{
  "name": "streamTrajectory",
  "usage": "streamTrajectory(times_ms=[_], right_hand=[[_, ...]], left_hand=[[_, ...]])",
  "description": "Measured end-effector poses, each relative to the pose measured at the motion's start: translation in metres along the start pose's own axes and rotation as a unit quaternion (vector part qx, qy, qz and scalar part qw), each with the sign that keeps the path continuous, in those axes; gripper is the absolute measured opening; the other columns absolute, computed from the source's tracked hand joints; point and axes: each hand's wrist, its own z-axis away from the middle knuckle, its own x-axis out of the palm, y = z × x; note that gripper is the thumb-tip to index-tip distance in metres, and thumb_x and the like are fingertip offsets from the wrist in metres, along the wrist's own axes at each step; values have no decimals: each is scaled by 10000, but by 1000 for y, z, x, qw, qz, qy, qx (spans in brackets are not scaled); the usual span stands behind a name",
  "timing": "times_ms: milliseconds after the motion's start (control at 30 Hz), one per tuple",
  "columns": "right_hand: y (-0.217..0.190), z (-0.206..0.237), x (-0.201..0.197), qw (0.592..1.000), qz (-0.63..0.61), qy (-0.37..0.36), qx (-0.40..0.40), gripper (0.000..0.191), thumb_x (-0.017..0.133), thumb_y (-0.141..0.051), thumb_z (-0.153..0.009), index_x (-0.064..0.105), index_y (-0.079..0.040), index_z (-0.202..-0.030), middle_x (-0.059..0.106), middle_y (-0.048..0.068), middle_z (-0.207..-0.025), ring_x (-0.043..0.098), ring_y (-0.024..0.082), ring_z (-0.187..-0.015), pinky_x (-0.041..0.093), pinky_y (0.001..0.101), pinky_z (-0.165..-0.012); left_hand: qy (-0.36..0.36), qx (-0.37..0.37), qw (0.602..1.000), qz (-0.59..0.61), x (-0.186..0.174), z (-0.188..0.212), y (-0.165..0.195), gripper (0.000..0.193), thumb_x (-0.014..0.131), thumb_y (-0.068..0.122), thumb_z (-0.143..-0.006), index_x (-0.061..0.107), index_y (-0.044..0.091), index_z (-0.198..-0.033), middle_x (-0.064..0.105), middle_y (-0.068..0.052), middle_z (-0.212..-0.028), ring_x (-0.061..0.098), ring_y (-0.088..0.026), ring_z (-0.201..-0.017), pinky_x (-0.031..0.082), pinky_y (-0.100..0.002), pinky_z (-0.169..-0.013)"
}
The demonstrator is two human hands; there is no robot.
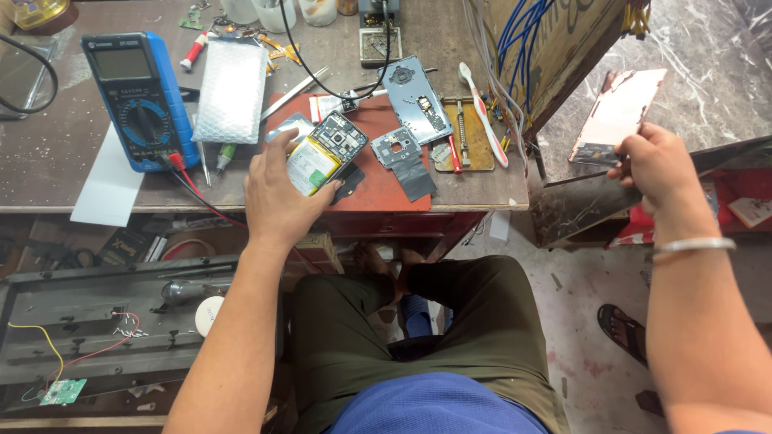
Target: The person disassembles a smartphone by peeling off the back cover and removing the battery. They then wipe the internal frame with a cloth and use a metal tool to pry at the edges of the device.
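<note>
L hand point(277, 193) sits at the front edge of the worn dark wooden bench point(48, 161), fingers closed round an opened phone body with bare circuit board and yellowish battery point(326, 157). Phone lies tilted on a red-brown rubber work mat point(382, 189), battery end toward the hand, thumb on its near side.

R hand point(655, 165) is held out past the bench's right edge, over the marble floor, pinching the lower corner of a shiny pinkish phone back cover point(618, 116) betw. thumb and fingers; cover tilted, well apart from the phone. A silver bangle point(693, 246) rings that wrist.

On the mat just right of the phone: small grey metal frame piece w/ dark tape point(400, 161). Behind it, a grey phone mid-frame plate point(414, 96). A white toothbrush w/ red stripe point(482, 112) lies near the bench's right edge. A blue digital multimeter point(137, 96) stands toward the left-rear part, a silvery bubble-wrap pouch point(229, 88) beside it, and metal tweezers point(293, 92) betw. pouch and mat.
</note>
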Motion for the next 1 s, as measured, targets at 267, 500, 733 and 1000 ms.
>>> streamTrajectory(times_ms=[267,500,733,1000], right_hand=[[-35,-17,3,987,159,27,15,344,678,-232,-994,637,-30,-1269,687,94,-1022,686,190,-781,498,246,-550],[-19,1,-4,875,415,176,-177,361,827,-281,-970,737,-34,-1217,761,183,-971,690,312,-829,531,405,-648],[30,53,44,968,-19,82,-235,124,669,-101,-1122,701,-22,-1211,705,64,-999,678,105,-854,526,235,-632],[7,129,138,946,-80,-192,-247,183,699,-90,-963,711,-14,-1129,734,11,-929,688,63,-840,554,219,-732]], left_hand=[[20,21,1000,4,4,4,-2,896,924,316,-685,481,121,-1438,662,-87,-1251,574,-326,-1177,438,-486,-984],[11,42,999,-10,5,-1,-8,805,916,324,-674,611,36,-1360,632,-133,-1283,557,-346,-1198,432,-474,-1022],[20,51,999,-3,7,2,-8,769,902,320,-695,646,29,-1360,624,-109,-1262,549,-327,-1155,435,-461,-998],[32,87,994,-59,11,8,-6,762,856,367,-787,611,-15,-1399,574,-123,-1319,518,-328,-1179,420,-470,-975]])
